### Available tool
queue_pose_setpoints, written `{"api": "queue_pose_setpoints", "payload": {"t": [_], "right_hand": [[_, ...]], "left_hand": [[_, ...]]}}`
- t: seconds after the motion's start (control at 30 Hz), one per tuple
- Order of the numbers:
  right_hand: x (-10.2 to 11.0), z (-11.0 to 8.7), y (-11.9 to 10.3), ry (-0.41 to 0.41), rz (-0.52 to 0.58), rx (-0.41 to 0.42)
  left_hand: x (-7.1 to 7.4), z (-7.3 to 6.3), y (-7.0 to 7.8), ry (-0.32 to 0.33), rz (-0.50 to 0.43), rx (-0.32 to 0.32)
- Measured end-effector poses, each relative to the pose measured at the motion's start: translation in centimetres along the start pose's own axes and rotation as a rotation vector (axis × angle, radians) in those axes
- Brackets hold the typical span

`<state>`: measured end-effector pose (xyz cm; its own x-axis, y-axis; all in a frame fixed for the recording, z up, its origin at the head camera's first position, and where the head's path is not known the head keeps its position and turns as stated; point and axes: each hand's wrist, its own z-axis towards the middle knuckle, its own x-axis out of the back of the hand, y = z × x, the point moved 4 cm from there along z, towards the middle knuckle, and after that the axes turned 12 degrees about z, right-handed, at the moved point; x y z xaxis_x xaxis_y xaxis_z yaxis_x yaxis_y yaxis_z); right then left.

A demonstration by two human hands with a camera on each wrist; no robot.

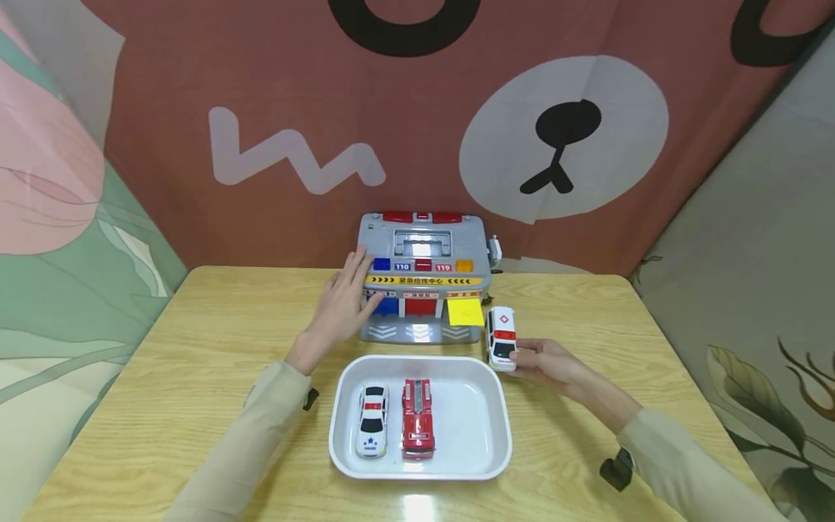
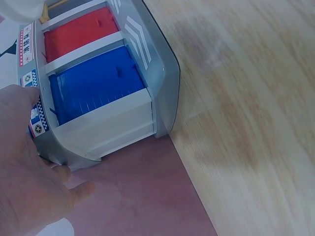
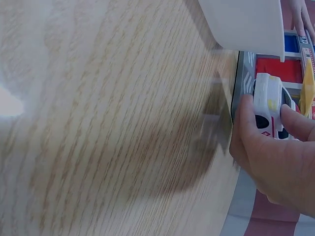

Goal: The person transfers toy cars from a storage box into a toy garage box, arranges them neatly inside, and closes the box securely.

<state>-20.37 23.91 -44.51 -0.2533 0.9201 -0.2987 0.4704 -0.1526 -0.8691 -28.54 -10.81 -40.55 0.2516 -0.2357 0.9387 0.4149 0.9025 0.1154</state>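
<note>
A grey toy garage point(image 1: 424, 272) stands at the back of the table, with blue and red doors down and its yellow door point(image 1: 465, 312) raised. My left hand point(image 1: 342, 301) rests on the garage's left side, fingers straight along the roof edge; the left wrist view shows the hand against its side by the blue door point(image 2: 98, 83). My right hand point(image 1: 550, 368) holds a white toy ambulance point(image 1: 502, 337) between thumb and fingers, beside the garage's front right corner. In the right wrist view the ambulance point(image 3: 268, 98) is pinched above the table.
A white tray point(image 1: 335, 406) sits in front of the garage, holding a white toy police car point(image 1: 372, 424) and a red toy fire truck point(image 1: 418, 420). A printed cloth point(image 1: 293, 225) hangs behind the wooden table point(image 1: 215, 348).
</note>
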Motion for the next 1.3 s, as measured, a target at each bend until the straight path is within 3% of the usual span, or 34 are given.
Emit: {"api": "queue_pose_setpoints", "payload": {"t": [0.67,1.3], "right_hand": [[-1.4,2.5,1.3,0.063,-0.064,-0.045],[-2.5,4.0,1.6,0.053,-0.103,-0.055]], "left_hand": [[0.2,-0.3,0.0,0.023,-0.03,-0.011],[0.0,-0.1,0.0,0.01,-0.02,-0.005]]}}
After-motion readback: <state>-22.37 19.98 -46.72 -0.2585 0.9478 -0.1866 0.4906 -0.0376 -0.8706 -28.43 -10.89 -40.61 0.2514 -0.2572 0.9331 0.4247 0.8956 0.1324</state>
